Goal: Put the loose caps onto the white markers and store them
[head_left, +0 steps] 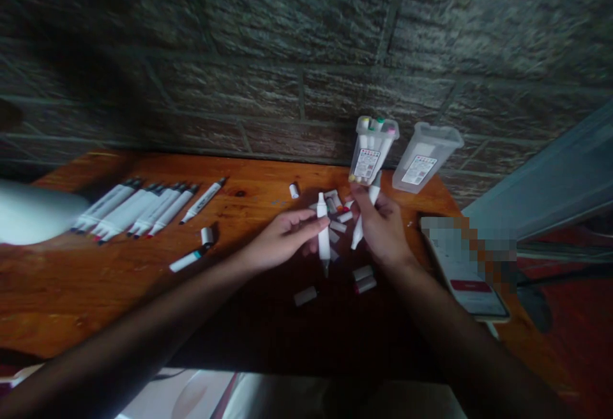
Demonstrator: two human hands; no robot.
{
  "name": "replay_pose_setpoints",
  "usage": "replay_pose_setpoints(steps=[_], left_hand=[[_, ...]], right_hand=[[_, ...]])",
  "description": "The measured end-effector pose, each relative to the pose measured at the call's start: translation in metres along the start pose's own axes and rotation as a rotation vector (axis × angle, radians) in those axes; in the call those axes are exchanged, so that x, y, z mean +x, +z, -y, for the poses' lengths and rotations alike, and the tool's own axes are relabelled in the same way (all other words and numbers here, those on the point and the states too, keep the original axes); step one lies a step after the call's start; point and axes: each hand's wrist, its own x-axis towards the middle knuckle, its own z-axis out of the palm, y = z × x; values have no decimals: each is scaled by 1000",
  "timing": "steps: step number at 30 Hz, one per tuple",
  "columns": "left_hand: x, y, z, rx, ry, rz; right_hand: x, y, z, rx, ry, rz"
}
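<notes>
Between its thumb and fingers, my left hand [292, 235] grips a white marker [324, 240] held upright, its dark tip pointing down toward me. My right hand [383, 227] is closed round another white marker [361, 227], tilted, with a grey end at the top. Loose marker caps [338, 226] lie in a heap on the table between and behind the hands. Closer to me are a single cap [305, 296] and a pair of caps [364, 280]. A row of uncapped white markers [129, 211] lies to the left, one marker [204, 200] slightly apart.
Against the brick wall stand a clear plastic case [373, 151] with several markers and a second clear case [426, 157]. A phone [464, 272] lies at the right edge. A white rounded object [38, 211] juts in at left. Papers [186, 393] lie along the near edge.
</notes>
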Motion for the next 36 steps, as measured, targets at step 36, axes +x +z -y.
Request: replay_pose_setpoints(steps=[36], left_hand=[[-14,10,-11,-27,-219,175]], right_hand=[[8,-2,12,413,65,26]])
